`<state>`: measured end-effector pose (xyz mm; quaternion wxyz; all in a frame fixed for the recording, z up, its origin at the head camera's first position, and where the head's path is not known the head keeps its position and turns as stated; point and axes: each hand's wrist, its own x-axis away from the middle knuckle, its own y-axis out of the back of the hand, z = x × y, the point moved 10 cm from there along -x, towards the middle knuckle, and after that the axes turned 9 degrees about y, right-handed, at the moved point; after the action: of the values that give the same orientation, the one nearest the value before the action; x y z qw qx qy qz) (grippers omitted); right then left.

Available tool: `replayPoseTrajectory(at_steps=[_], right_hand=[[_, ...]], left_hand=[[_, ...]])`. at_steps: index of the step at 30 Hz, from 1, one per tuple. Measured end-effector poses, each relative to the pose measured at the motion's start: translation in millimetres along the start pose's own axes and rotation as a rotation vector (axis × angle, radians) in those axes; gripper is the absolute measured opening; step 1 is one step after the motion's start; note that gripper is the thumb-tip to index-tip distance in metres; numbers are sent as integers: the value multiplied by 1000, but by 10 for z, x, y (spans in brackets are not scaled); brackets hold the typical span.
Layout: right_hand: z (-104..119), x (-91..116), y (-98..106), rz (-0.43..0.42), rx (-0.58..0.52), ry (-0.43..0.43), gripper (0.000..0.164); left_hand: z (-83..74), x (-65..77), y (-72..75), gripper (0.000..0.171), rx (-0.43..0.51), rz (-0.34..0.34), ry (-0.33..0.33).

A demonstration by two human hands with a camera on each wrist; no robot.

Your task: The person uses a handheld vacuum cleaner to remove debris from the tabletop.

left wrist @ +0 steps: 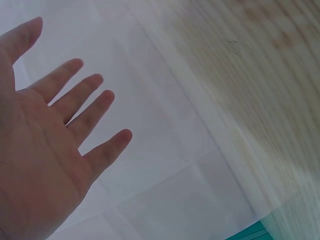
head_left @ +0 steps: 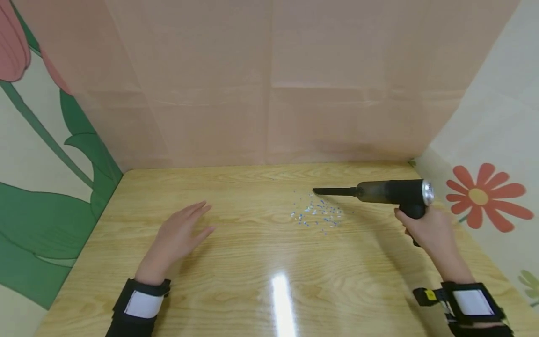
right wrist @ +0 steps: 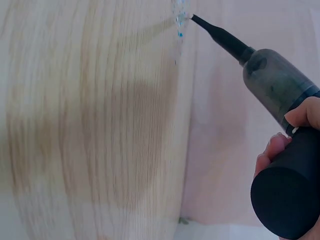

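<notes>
Handheld vacuum (head_left: pixel 379 192) is held by its handle (head_left: pixel 412 211) in right hand (head_left: pixel 434 234), fingers (right wrist: pixel 276 145) curled, near tabletop (head_left: pixel 219 281) right edge; likely light, rigid, best gripped there. Left hand (head_left: pixel 178 237): fingers spread.

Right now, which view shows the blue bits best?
Head: it shows the blue bits spread out on the table, most individually visible. Right wrist catches only a small, foreshortened cluster at its top edge; left wrist shows none.

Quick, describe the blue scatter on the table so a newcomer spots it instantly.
Find the wood-grain table, then the area right of its centre in the head view. There, by the thin nozzle of a black handheld device, lies the blue scatter: tiny, loose blue and whitish flecks, unlike the solid device.
</notes>
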<state>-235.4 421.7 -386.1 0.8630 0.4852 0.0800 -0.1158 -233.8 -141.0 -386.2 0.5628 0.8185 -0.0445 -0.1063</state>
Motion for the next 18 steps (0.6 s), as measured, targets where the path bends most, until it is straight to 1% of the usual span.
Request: replayPoseTrajectory(at_steps=[7,13,18], right_hand=[[153,-40,-64,-14,-16,8,53],[289,-127,-130,-23,-23,46,49],[423,-153,-167,-28,-29,87,45]], left_hand=[[79,13,-33,59,10,-1,11],[48,-18,-83,59,15,-3,-9],[18,-28,-121,59,0,7,-2]])
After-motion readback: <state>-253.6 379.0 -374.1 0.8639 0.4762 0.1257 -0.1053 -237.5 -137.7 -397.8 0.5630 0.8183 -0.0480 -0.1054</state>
